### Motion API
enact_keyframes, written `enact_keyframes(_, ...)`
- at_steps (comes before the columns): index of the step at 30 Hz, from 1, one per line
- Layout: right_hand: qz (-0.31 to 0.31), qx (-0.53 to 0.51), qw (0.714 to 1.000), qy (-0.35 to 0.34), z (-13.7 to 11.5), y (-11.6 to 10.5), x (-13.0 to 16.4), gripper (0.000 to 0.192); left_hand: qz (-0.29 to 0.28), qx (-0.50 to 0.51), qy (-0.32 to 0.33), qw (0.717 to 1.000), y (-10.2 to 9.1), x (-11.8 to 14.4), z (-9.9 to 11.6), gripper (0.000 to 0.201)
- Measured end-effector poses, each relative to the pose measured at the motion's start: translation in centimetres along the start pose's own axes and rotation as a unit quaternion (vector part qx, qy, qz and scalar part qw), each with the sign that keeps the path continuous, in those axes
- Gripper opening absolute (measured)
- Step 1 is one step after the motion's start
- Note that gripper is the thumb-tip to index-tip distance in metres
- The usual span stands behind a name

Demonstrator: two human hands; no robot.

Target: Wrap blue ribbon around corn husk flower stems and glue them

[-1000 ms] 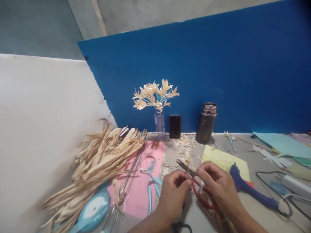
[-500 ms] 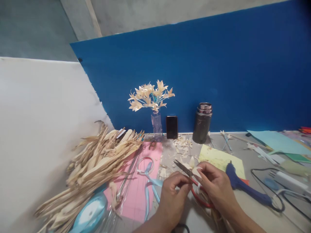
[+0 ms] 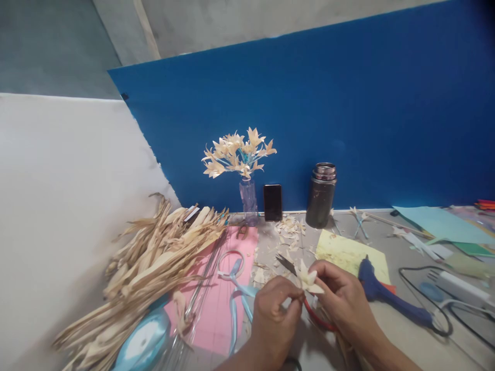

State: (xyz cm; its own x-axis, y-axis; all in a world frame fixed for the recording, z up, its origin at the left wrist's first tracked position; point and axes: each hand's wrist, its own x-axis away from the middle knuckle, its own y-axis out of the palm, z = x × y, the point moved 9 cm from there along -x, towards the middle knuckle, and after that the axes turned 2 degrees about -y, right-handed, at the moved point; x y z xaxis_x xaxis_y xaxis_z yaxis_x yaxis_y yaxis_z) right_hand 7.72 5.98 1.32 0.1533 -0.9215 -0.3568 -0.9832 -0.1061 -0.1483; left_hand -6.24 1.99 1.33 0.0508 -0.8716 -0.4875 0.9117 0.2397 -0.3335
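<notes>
My left hand [image 3: 276,314] is closed, its thumb and forefinger pinched at the base of a small cream flower [image 3: 308,279] that looks made of corn husk. On the flower's other side, my right hand [image 3: 342,293] has its thumb and fingers closed at the petals. Red-handled scissors [image 3: 320,320] extend behind the flower, blades pointing away to the left; whether they lie on the table or touch my right hand cannot be made out. Pale husk scraps [image 3: 288,226] are scattered beyond the hands. More such flowers [image 3: 237,152] stand in a clear vase [image 3: 248,198].
Dried husks [image 3: 174,257] heap at left, beside a blue ribbon roll [image 3: 145,337], metal wires [image 3: 201,283] and pink paper [image 3: 222,324]. A phone [image 3: 273,202] and dark flask [image 3: 322,198] stand at the back. Right: yellow paper [image 3: 348,250], a blue glue gun [image 3: 390,299] and cables.
The flower has turned so its spread petals now face me, and it covers part of the scissors. Both hands stay nearly in place; the scissors have hardly moved.
</notes>
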Motion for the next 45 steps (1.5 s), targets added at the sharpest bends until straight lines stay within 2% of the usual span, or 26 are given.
enact_keyframes(6,-0.005,0.007,1.000,-0.007,-0.6,0.1,0.2,0.025,0.013,0.025,0.011,1.000,-0.2,0.0,0.3,0.019)
enact_keyframes(11,0.010,0.026,0.999,-0.027,-0.9,0.0,0.2,0.024,0.014,0.069,-0.051,0.996,-0.3,-0.2,-0.7,0.020)
enact_keyframes(17,0.060,0.055,0.988,-0.134,-2.9,-0.6,0.6,0.010,-0.015,0.104,-0.110,0.988,0.4,-0.2,-1.7,0.016)
enact_keyframes(20,0.066,0.075,0.978,-0.184,-4.1,-0.5,0.9,0.005,-0.018,0.098,-0.106,0.989,0.5,0.0,-1.6,0.017)
enact_keyframes(27,0.084,0.114,0.945,-0.294,-6.3,0.0,1.8,0.020,0.000,0.094,-0.065,0.993,0.6,0.0,-0.9,0.020)
enact_keyframes(32,0.078,0.104,0.939,-0.320,-6.9,0.2,2.0,0.021,0.006,0.076,-0.066,0.995,0.3,0.0,-0.7,0.023)
enact_keyframes(37,0.080,0.135,0.936,-0.314,-6.8,0.2,2.0,0.015,0.000,0.073,-0.058,0.996,0.4,0.0,-0.7,0.022)
enact_keyframes(42,0.099,0.170,0.918,-0.346,-7.2,0.1,2.4,0.013,0.012,0.078,-0.032,0.996,0.5,0.1,-0.6,0.021)
enact_keyframes(45,0.106,0.186,0.910,-0.355,-7.1,0.1,2.6,0.010,0.008,0.071,-0.046,0.996,0.5,0.1,-1.0,0.025)
